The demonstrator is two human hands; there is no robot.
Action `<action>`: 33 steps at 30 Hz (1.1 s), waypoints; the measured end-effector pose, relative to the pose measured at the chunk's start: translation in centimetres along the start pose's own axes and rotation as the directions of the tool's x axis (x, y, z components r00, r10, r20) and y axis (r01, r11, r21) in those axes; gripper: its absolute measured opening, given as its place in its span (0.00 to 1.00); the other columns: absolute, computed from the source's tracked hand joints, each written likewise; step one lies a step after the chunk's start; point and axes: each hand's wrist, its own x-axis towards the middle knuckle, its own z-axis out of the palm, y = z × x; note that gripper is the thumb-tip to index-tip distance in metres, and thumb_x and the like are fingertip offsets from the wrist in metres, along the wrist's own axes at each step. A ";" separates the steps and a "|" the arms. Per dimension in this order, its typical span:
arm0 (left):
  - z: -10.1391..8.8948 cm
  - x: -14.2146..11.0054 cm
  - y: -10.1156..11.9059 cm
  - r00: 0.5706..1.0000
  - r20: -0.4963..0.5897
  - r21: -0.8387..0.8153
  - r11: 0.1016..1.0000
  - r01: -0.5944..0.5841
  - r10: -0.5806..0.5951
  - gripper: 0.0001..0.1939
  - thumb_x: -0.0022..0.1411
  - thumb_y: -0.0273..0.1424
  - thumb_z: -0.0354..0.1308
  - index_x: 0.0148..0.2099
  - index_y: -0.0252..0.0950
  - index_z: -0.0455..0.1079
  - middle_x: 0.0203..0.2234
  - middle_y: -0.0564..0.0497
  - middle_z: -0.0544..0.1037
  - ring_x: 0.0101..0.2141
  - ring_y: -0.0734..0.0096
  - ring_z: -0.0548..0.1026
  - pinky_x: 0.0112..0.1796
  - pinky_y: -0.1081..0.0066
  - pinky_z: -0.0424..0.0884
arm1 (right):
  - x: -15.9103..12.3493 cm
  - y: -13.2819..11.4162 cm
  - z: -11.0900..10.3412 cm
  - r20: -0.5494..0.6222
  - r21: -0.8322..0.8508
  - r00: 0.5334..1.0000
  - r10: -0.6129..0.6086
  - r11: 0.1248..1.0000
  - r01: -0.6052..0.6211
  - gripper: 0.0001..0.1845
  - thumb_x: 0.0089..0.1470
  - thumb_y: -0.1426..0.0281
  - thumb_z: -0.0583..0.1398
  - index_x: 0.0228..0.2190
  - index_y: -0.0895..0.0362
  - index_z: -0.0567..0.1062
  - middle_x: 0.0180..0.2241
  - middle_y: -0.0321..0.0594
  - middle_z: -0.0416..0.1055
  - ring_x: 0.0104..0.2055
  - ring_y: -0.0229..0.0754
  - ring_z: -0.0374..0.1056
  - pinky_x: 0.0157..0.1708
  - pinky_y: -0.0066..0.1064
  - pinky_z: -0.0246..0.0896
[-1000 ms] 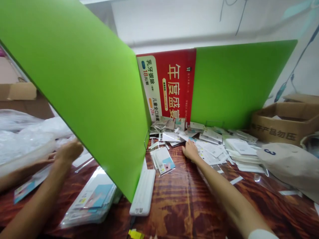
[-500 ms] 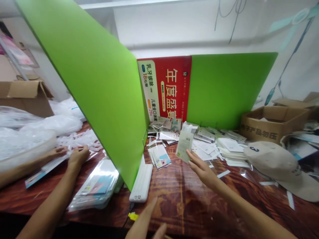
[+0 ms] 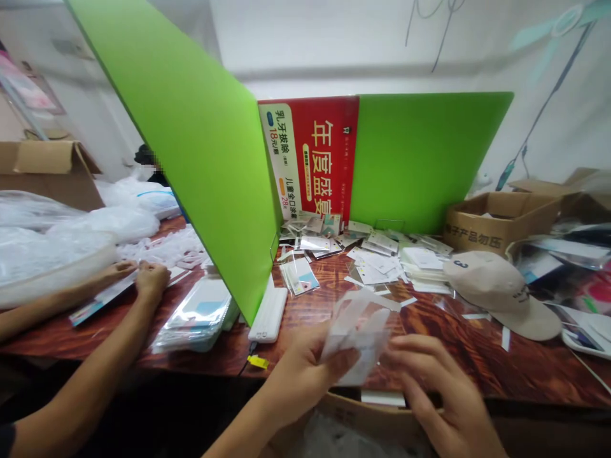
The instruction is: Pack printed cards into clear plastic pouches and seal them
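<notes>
My left hand [image 3: 305,362] pinches a translucent plastic packet [image 3: 353,356] between thumb and fingers, above the table's front edge. Through the clear film its fingers show. Close to the packet's right edge is my right hand [image 3: 436,388], fingers bent and spread apart; whether the fingertips touch the film I cannot tell. Just below both hands, a cardboard box [image 3: 363,413] shows its rim, with something white and clear plastic inside. Farther back lie a heap of white cards [image 3: 375,264] and a packet with a blue-cornered card [image 3: 300,277].
A green partition [image 3: 191,140] rises at left, with a white power bank [image 3: 268,315] at its foot. Beyond it a co-worker's hands [image 3: 150,280] hold a long packet beside stacked card packets [image 3: 198,315]. A beige cap [image 3: 496,289] and a carton [image 3: 496,226] stand right.
My right hand has drawn a packet back from the heap toward me. My left hand has risen into view and now holds it. The view has shifted slightly.
</notes>
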 end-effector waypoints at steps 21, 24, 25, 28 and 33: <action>0.5 -3.2 -1.4 0.820 -0.024 0.771 0.533 -0.349 0.572 0.24 0.56 0.16 0.49 0.54 0.32 0.68 0.44 0.39 0.83 0.45 0.60 0.82 0.44 0.67 0.78 | 1.6 -3.6 0.2 0.147 -0.029 0.960 -0.240 0.969 0.247 0.31 0.58 0.76 0.57 0.62 0.53 0.61 0.54 0.48 0.72 0.59 0.52 0.66 0.56 0.45 0.67; 0.5 -3.2 -1.5 0.820 -0.019 0.794 0.507 -0.336 0.573 0.23 0.58 0.17 0.49 0.56 0.32 0.67 0.46 0.37 0.82 0.46 0.60 0.81 0.47 0.65 0.78 | 1.6 -3.5 0.4 0.201 -0.078 0.931 -0.306 0.942 0.327 0.35 0.56 0.75 0.59 0.64 0.56 0.59 0.53 0.48 0.74 0.59 0.54 0.67 0.54 0.45 0.69; 0.5 -3.2 -1.5 0.817 -0.011 0.804 0.491 -0.336 0.576 0.22 0.60 0.18 0.49 0.56 0.31 0.67 0.46 0.37 0.82 0.47 0.60 0.80 0.48 0.65 0.77 | 1.7 -3.5 0.5 0.221 -0.096 0.917 -0.333 0.928 0.360 0.36 0.55 0.75 0.60 0.64 0.58 0.59 0.53 0.49 0.74 0.59 0.54 0.67 0.54 0.45 0.70; 0.5 -3.2 -1.3 0.796 0.041 0.844 0.405 -0.351 0.603 0.19 0.64 0.20 0.49 0.56 0.29 0.66 0.46 0.36 0.81 0.49 0.59 0.79 0.52 0.63 0.75 | 1.8 -3.3 0.8 0.272 -0.118 0.877 -0.395 0.892 0.438 0.40 0.54 0.75 0.60 0.66 0.61 0.55 0.54 0.50 0.73 0.58 0.53 0.68 0.54 0.44 0.70; 0.4 -3.1 -1.5 0.755 0.116 0.880 0.286 -0.380 0.646 0.20 0.65 0.19 0.48 0.58 0.25 0.64 0.47 0.34 0.81 0.52 0.56 0.77 0.54 0.60 0.73 | 2.0 -2.4 1.2 0.353 -0.094 0.871 -0.341 0.913 0.396 0.34 0.56 0.74 0.59 0.63 0.54 0.60 0.53 0.45 0.74 0.57 0.51 0.69 0.55 0.44 0.68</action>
